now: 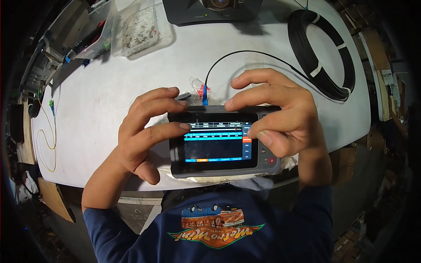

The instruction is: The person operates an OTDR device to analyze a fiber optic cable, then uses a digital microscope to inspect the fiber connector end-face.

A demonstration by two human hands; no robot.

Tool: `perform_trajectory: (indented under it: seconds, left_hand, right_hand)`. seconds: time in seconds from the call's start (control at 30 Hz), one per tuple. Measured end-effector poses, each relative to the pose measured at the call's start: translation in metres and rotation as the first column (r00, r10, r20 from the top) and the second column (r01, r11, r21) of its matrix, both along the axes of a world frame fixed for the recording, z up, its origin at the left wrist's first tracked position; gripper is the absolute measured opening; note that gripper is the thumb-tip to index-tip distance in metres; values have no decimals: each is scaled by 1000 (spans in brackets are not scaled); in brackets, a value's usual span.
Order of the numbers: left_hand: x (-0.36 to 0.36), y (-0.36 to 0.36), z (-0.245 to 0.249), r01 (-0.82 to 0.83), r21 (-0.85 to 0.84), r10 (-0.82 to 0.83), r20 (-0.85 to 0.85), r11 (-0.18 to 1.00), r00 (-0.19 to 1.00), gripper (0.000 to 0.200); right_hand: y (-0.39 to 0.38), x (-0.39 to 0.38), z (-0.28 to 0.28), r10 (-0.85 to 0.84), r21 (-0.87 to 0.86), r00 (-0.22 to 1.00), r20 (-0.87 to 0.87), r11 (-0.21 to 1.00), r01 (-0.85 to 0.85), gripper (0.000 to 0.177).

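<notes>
A grey handheld device [219, 170] with a lit screen lies near the table's front edge. A blue connector [205, 100] is plugged into its far side, with a black cable [245, 51] arching from it to the right. My left hand [151, 125] is at the device's left side, fingers apart, its index fingertip over the screen's upper left. My right hand [278, 109] is over the right side, fingers spread, two of them near the orange button on the screen edge. Neither hand is wrapped round the device.
A coil of black cable [298, 52] lies at the right of the white table [96, 114]. A dark machine [210, 16] and a clear plastic box [133, 30] of scraps stand at the back. A thin yellow cable [44, 118] hangs at the left.
</notes>
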State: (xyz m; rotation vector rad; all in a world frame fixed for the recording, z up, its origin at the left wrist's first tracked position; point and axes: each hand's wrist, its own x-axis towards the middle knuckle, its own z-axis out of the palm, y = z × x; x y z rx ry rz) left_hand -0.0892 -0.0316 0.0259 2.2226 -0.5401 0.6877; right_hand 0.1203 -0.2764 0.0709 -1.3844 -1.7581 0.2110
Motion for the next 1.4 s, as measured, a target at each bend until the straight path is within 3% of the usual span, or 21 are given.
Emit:
perform_trajectory:
  seconds: [0.3,0.43,0.5,1.4]
  left_hand:
    - [1,0,0,7,1,-7,0,1000,1000,96]
    - [0,1,2,16,-2,-16,-9,1000,1000,95]
    - [1,0,2,14,1,-14,-3,1000,1000,94]
    - [2,1,2,29,2,-29,-3,1000,1000,94]
  right_hand:
    - [4,-1,1,72,47,996,-61,997,-69,10]
    - [4,1,0,79,51,996,-49,996,-77,11]
    - [3,2,1,70,39,995,-68,997,-68,19]
    - [2,4,-2,35,31,999,-26,999,-34,22]
